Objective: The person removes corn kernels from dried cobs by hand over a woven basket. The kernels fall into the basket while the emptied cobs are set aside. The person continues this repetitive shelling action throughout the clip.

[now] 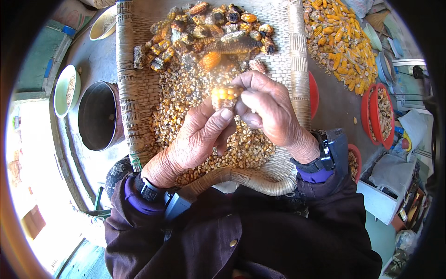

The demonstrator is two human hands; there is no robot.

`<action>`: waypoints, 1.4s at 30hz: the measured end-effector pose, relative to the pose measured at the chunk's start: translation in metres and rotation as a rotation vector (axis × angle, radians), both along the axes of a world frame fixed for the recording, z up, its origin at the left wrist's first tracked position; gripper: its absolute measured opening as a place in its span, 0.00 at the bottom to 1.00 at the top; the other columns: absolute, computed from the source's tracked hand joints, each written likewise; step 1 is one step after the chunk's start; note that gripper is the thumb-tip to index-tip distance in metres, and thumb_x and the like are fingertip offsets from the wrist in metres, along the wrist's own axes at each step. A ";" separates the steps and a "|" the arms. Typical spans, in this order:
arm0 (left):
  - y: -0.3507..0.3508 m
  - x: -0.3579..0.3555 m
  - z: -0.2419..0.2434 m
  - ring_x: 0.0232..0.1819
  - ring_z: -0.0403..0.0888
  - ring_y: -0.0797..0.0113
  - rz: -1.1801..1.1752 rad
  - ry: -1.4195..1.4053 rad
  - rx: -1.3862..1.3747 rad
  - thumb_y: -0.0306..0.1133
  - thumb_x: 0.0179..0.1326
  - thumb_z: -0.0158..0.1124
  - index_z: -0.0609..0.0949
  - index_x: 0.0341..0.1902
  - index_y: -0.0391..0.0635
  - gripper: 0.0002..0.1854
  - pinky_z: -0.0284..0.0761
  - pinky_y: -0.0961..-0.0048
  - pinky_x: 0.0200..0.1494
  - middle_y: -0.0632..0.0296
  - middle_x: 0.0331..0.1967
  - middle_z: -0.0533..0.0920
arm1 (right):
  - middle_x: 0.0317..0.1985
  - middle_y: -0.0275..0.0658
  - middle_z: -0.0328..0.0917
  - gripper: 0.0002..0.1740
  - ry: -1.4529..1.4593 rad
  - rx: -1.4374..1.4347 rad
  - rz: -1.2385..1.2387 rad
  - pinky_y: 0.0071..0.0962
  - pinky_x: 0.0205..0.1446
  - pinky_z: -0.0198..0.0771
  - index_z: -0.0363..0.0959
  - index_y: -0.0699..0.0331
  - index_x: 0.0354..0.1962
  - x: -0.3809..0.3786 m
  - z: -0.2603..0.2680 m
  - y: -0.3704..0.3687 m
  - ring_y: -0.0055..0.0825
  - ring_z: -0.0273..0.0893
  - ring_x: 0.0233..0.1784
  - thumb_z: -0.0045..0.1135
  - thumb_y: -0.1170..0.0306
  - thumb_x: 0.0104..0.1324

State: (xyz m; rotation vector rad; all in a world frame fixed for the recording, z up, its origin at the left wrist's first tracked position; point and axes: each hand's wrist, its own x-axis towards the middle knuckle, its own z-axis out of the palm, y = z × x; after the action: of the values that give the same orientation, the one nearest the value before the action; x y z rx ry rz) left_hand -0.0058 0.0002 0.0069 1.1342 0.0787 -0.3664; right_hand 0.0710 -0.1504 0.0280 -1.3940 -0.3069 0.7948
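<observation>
A short piece of corn cob with yellow kernels (pixel 224 97) is held between my two hands above a woven wicker tray (pixel 298 66). My left hand (pixel 198 134) grips it from below with thumb and fingers. From the right, my right hand (pixel 270 106) has its fingers closed at the cob's right side. Loose corn kernels (pixel 251 144) are spread over the tray beneath both hands. Farther up on the tray lies a heap of partly bare, darkened corn cobs (pixel 205 31). A blurred orange-yellow cob (pixel 210 61) is just beyond my hands.
On the floor at the right are a pile of yellow corn cobs (pixel 338 42) and red basins (pixel 386 118) with pieces in them. At the left stand a dark metal bucket (pixel 97 115), a pale green bowl (pixel 59 92) and a cream bowl (pixel 95 29).
</observation>
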 end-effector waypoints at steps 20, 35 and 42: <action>0.001 0.004 0.003 0.14 0.59 0.80 0.041 0.119 -0.048 0.46 0.65 0.43 0.68 0.45 0.41 0.19 0.65 0.83 0.15 0.66 0.19 0.65 | 0.23 0.33 0.68 0.04 0.369 0.158 -0.096 0.10 0.13 0.49 0.67 0.66 0.33 0.003 -0.004 0.004 0.09 0.56 0.15 0.46 0.73 0.63; 0.009 0.007 -0.003 0.14 0.66 0.78 0.141 0.177 -0.042 0.44 0.66 0.44 0.70 0.42 0.41 0.16 0.65 0.84 0.17 0.66 0.18 0.69 | 0.39 0.50 0.74 0.26 0.758 0.582 -0.037 0.27 0.32 0.70 0.66 0.73 0.44 0.021 -0.018 -0.006 0.34 0.73 0.38 0.31 0.56 0.68; 0.010 0.008 -0.008 0.14 0.58 0.81 0.170 0.133 0.020 0.43 0.66 0.43 0.70 0.42 0.42 0.15 0.65 0.82 0.16 0.66 0.19 0.68 | 0.45 0.49 0.72 0.21 0.640 0.468 -0.118 0.33 0.44 0.71 0.65 0.70 0.47 0.017 -0.013 -0.003 0.38 0.71 0.49 0.33 0.62 0.67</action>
State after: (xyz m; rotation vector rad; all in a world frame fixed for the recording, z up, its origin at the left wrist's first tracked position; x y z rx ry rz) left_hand 0.0027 0.0097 -0.0009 1.1133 0.2950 -0.2895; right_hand 0.0878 -0.1537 0.0149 -0.6655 0.0890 0.9527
